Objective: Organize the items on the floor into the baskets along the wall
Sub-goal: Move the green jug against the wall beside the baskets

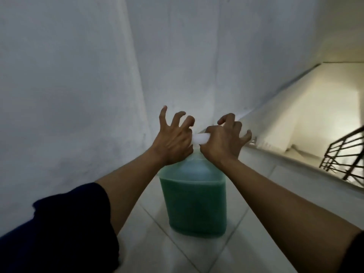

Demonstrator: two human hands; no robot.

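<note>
One translucent jug [194,201] of green liquid stands upright on the pale tiled floor [254,201], in the middle of the view and near the foot of the grey wall [69,79] that rises on the left and behind it. The liquid fills the body up to the shoulder; above that the plastic is cloudy and lighter. Its one white cap [201,139] sits at the top, between the two hands.

The left hand [174,141] rests against the left side of the jug's neck, thumb side toward the cap, with its four fingers spread and curled like claws in the air above, gripping nothing that can be seen. The right hand [222,143] is curled around the right end of the cap and the neck below it, its outer fingers bent and splayed to the right. Both forearms reach in from the bottom corners; a dark blue sleeve [65,227] covers the left upper arm.

To the right of the jug bare tiles run to a low white ledge [295,160], well apart from it. Beyond that edge a lit stairwell drops away, with one dark metal railing [346,152] at the far right. No basket is in view
</note>
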